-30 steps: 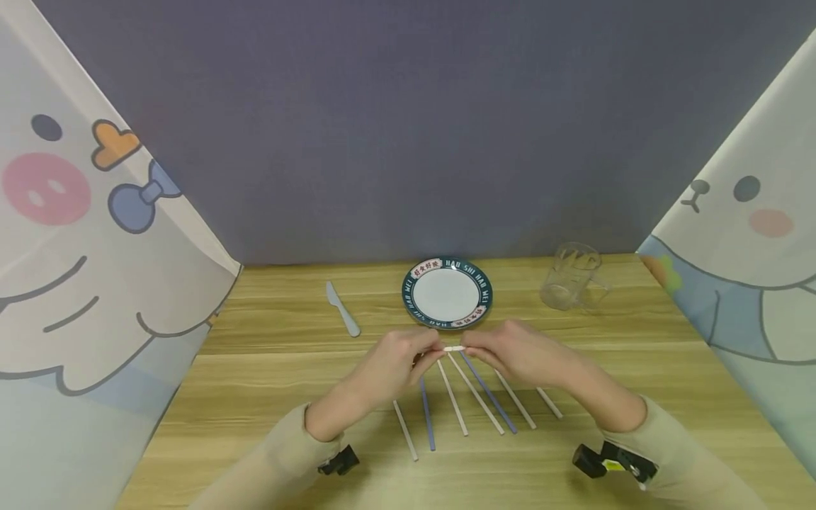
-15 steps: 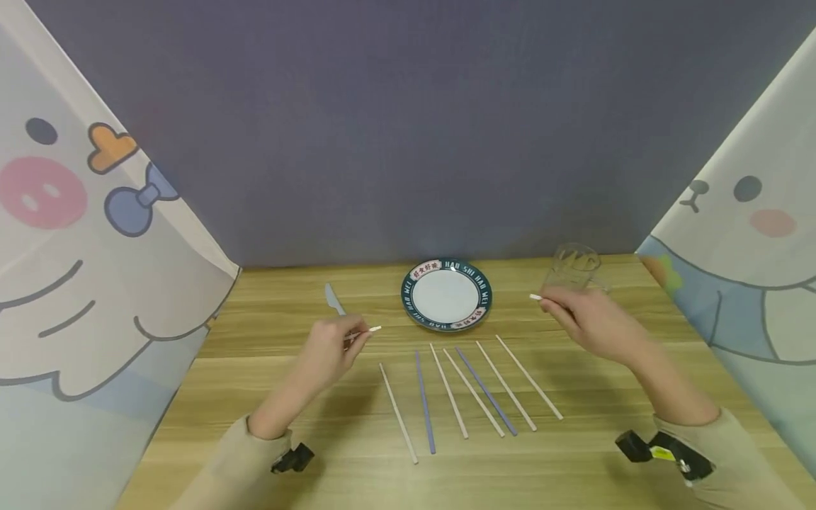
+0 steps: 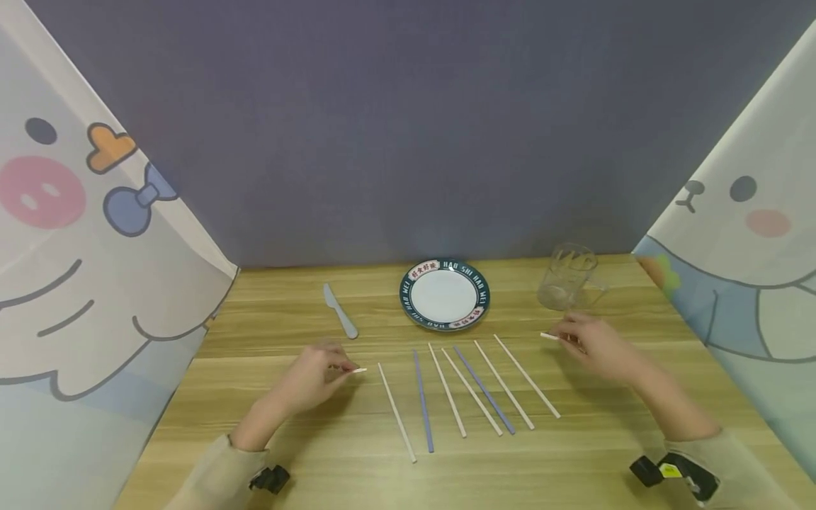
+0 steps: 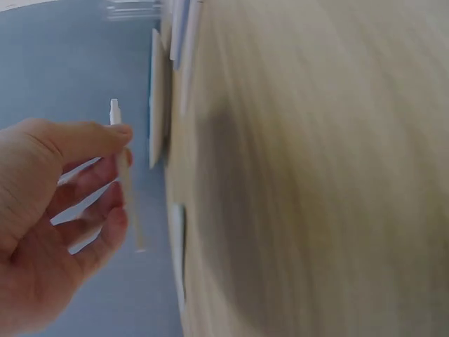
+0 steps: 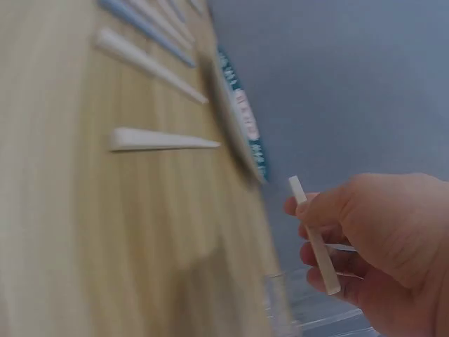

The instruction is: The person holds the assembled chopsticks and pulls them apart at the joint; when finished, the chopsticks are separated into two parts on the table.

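We note the left hand (image 3: 312,379), lower left of the head view, pinching a white stick (image 4: 126,181) between thumb and fingers; the right hand (image 3: 593,345), lower right, grips a second stick (image 5: 317,242) likewise; seven loose sticks (image 3: 471,391) lie between; above centre, we locate the plate (image 3: 445,295).

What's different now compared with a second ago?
The left hand moved left and the right hand right, parting from where they met; both then dropped lower in the head view. The left now pinches a slim narrow-tipped white stick, the right a slim square-edged white stick; nothing was visibly put down. Unmoved: seven thin white and blue sticks, round white dark-green-rimmed plate, slim grey knife, clear handled mug.
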Available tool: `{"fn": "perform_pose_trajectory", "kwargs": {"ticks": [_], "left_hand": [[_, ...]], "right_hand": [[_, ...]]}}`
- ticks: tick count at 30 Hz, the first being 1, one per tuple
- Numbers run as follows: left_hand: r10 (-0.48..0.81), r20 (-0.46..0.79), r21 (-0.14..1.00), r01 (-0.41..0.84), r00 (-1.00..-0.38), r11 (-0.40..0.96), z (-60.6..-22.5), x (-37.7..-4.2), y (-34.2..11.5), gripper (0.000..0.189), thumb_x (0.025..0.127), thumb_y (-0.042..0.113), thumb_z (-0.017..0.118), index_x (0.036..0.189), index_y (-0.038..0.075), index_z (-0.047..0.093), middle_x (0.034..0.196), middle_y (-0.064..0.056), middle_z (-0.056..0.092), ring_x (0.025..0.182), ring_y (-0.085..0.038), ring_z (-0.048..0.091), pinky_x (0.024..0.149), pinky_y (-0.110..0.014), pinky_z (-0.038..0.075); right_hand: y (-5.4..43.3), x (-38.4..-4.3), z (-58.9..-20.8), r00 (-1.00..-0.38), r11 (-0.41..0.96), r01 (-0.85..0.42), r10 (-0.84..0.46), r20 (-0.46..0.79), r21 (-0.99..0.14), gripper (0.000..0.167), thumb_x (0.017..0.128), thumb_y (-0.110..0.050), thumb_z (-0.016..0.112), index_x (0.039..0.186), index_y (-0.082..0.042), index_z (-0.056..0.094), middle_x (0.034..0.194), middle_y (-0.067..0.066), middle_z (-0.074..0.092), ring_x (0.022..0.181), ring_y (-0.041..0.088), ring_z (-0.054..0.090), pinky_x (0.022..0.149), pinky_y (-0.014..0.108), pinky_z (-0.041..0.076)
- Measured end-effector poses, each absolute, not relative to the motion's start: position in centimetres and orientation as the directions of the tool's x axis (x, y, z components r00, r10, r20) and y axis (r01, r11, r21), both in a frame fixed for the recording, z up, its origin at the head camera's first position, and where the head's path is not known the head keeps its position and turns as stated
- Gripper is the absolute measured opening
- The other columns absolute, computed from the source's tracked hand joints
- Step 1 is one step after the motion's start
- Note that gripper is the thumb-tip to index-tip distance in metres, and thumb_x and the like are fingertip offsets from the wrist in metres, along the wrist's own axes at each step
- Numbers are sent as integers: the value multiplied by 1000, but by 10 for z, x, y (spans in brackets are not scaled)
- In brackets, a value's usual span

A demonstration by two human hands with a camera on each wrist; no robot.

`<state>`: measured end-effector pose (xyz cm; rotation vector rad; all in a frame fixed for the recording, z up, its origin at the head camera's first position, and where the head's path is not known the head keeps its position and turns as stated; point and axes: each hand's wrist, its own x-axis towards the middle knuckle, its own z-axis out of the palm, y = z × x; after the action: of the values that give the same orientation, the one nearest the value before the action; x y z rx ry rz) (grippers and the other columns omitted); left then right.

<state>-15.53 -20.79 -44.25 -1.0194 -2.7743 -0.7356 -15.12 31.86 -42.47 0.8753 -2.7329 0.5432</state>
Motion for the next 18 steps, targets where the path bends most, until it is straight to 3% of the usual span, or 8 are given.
{"fn": "perform_pose_trajectory", "kwargs": {"ticks": [9,18], "left_hand": [[671,149,422,660,-726,621,-459,-162,-213,12,88,1,84,96,10,85,88,3,77,81,-5,67,69,-19,58],[651,45,512,577,-758,636,-465,-171,-216,11,89,0,82,98,8,84,92,1,77,83,-7,69,72,-20,59]], "right_hand": [[317,-152,-449,-873,794,-487,-439,212,-363,16,87,-1,82,92,-15,78,78,-15,66,69,-6,54,59,21,50],[314,-154,-462,-877,807,-481,-439,198,-343,18,88,-1,82,90,-17,77,82,-12,66,72,-3,56,61,23,51]]}}
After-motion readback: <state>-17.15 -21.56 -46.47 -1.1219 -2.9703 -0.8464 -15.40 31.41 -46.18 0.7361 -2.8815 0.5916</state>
